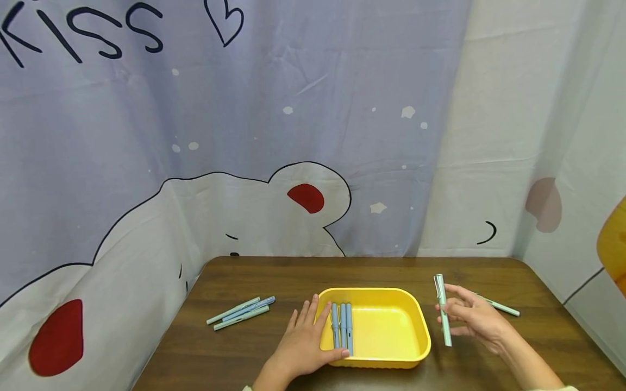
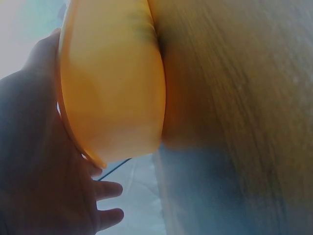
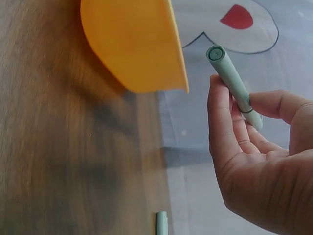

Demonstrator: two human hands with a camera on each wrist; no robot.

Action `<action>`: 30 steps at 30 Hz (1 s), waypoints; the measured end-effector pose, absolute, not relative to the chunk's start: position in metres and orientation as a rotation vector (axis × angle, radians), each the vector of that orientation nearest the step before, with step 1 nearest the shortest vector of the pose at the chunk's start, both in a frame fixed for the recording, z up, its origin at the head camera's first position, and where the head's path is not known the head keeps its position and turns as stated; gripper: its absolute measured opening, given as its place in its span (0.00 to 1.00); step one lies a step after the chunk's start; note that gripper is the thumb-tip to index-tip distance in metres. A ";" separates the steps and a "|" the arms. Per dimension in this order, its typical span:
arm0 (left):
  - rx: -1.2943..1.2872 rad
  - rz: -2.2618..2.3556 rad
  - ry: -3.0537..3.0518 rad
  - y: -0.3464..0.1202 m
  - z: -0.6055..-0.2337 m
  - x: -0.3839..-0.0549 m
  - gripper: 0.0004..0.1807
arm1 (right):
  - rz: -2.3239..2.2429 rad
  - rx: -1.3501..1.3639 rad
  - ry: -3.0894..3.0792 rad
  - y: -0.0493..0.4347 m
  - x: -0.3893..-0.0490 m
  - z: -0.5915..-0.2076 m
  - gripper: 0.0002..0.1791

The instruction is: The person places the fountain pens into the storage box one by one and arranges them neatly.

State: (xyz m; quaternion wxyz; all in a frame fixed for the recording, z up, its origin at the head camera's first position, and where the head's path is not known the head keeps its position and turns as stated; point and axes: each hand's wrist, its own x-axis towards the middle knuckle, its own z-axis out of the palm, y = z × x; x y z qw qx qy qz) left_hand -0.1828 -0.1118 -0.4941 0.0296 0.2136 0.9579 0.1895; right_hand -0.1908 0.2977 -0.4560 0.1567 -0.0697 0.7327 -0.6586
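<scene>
My right hand (image 1: pixel 471 317) pinches a light green capped pen (image 1: pixel 443 312) between thumb and fingers, holding it up just right of the yellow tray (image 1: pixel 391 359). Its round end faces the camera in the right wrist view. My left hand (image 1: pixel 308 342) rests over the tray's left rim, fingers stretched out and spread, thumb along the front edge. Inside the tray, three blue pens (image 1: pixel 343 326) lie side by side at the left, next to that thumb. From the left wrist view, the hand lies along the outside of the tray wall (image 2: pixel 115 88).
Left of the tray, a small pile of green and blue pens (image 1: pixel 242 313) lies on the brown wooden table (image 1: pixel 195 358). Another green pen (image 1: pixel 506 309) lies behind my right hand, partly hidden by it. A printed curtain (image 1: pixel 293 136) hangs behind the table.
</scene>
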 end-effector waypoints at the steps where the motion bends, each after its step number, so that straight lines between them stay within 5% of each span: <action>1: 0.658 0.584 2.953 -0.112 -0.494 -0.183 0.58 | -1.886 -0.212 2.096 0.296 -0.190 -0.455 0.41; 30: 0.652 0.559 2.951 -0.111 -0.491 -0.182 0.58 | -1.855 -0.179 2.133 0.239 -0.178 -0.432 0.42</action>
